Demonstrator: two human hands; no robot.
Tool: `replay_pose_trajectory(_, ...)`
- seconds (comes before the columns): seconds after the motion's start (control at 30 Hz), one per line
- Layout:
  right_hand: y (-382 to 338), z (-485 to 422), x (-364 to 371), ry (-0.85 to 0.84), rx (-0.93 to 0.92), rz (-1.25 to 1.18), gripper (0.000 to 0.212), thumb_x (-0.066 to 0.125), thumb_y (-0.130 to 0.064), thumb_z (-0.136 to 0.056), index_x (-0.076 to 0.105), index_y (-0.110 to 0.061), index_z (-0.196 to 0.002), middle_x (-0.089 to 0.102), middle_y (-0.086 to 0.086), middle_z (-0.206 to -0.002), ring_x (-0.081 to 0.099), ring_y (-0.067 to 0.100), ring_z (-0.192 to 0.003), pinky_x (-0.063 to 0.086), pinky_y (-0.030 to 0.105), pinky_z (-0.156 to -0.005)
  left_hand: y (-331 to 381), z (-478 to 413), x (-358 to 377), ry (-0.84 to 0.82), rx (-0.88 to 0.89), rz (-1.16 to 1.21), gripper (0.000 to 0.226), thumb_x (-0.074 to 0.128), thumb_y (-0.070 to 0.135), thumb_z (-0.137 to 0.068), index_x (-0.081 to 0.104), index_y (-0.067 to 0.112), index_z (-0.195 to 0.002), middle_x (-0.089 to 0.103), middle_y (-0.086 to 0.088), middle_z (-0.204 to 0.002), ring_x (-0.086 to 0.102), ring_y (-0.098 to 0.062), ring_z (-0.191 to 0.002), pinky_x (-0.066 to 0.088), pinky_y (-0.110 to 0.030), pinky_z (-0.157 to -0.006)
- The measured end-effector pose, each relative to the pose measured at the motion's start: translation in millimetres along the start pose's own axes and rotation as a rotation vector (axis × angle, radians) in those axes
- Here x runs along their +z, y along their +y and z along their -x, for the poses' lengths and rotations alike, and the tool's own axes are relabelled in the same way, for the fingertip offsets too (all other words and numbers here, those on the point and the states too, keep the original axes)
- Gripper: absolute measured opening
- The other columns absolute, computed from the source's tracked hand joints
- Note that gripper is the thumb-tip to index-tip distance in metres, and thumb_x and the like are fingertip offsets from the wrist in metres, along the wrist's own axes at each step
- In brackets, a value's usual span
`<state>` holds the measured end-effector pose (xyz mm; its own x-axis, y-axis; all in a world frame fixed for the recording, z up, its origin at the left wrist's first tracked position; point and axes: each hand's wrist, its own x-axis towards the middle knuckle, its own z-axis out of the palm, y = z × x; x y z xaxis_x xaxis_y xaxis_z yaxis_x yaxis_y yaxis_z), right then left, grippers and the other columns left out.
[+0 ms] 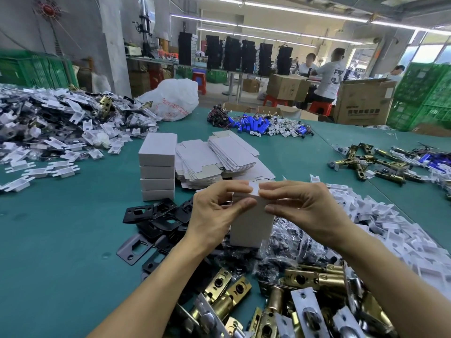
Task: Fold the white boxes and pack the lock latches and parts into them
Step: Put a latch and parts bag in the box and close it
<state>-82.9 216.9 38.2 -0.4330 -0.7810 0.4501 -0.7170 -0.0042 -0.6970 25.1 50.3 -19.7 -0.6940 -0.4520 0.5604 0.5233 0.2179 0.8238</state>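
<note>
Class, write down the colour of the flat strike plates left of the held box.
The strike plates are black, clearest in the head view.

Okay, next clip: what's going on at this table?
A person is folding a white box, held upright over the green table. The left hand grips its upper side, and the right hand pinches the top flap, which is not yet closed. Four folded boxes stand stacked behind it, beside a pile of flat blanks. Black plates and brass latches lie loose nearby.
</note>
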Motion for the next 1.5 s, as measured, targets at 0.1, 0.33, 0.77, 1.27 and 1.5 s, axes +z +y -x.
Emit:
replay_pose_trajectory(0.1, 3.4, 1.8, 0.0, 0.000, -0.008, 0.022, 0.038, 0.077, -0.002, -0.077, 0.073, -0.024, -0.108, 0.072, -0.007, -0.113, 0.067, 0.002, -0.107, 0.056, 0.020, -0.088, -0.8, -0.6, -0.2, 0.006, 0.015, 0.004, 0.020, 0.079, 0.025, -0.074, 0.073, 0.022, -0.093, 0.075, 0.004, -0.108, 0.073, -0.019, -0.100, 0.059, -0.029, -0.079)
replay_pose_trajectory(0.33, 3.7, 0.7, 3.2, 0.009, -0.007, 0.009, 0.034, 0.074, 0.000, -0.082, 0.075, -0.027, -0.102, 0.071, -0.007, -0.112, 0.065, 0.004, -0.110, 0.056, 0.021, -0.085, -1.4, 0.2, -1.2, 0.020, 0.052, -0.090, 0.014, 0.078, 0.028, -0.077, 0.074, 0.025, -0.089, 0.073, 0.000, -0.107, 0.072, -0.020, -0.099, 0.061, -0.032, -0.075)
replay_pose_trajectory(0.77, 8.5, 2.9, 4.8, -0.038, 0.017, -0.013, 0.034, 0.070, -0.008, -0.087, 0.074, -0.038, -0.101, 0.069, -0.013, -0.112, 0.067, 0.011, -0.104, 0.054, 0.023, -0.087, -0.3, 0.3, -3.4, -0.100, -0.083, -0.001, 0.027, 0.083, 0.013, -0.075, 0.075, 0.023, -0.098, 0.074, 0.002, -0.113, 0.069, -0.018, -0.109, 0.060, -0.036, -0.084)
replay_pose_trajectory(1.27, 1.1, 1.1, -0.1, -0.076, 0.059, -0.020, 0.034, 0.071, -0.001, -0.087, 0.070, -0.033, -0.099, 0.069, -0.024, -0.095, 0.068, 0.004, -0.088, 0.049, 0.010, -0.070, 3.1, -1.1, 2.7, -0.062, -0.231, 0.011, 0.024, 0.066, 0.035, -0.082, 0.071, 0.028, -0.104, 0.074, 0.014, -0.095, 0.066, -0.004, -0.083, 0.053, -0.020, -0.074)
replay_pose_trajectory(1.5, 3.4, 1.9, 4.9, -0.143, 0.206, -0.147, 0.040, 0.067, 0.005, -0.088, 0.061, -0.031, -0.103, 0.065, -0.012, -0.094, 0.073, 0.018, -0.079, 0.061, 0.036, -0.067, 0.5, -1.1, 0.5, -0.070, -0.278, 0.008, 0.026, 0.070, 0.035, -0.081, 0.069, 0.029, -0.106, 0.075, 0.008, -0.098, 0.070, -0.011, -0.085, 0.058, -0.028, -0.075)
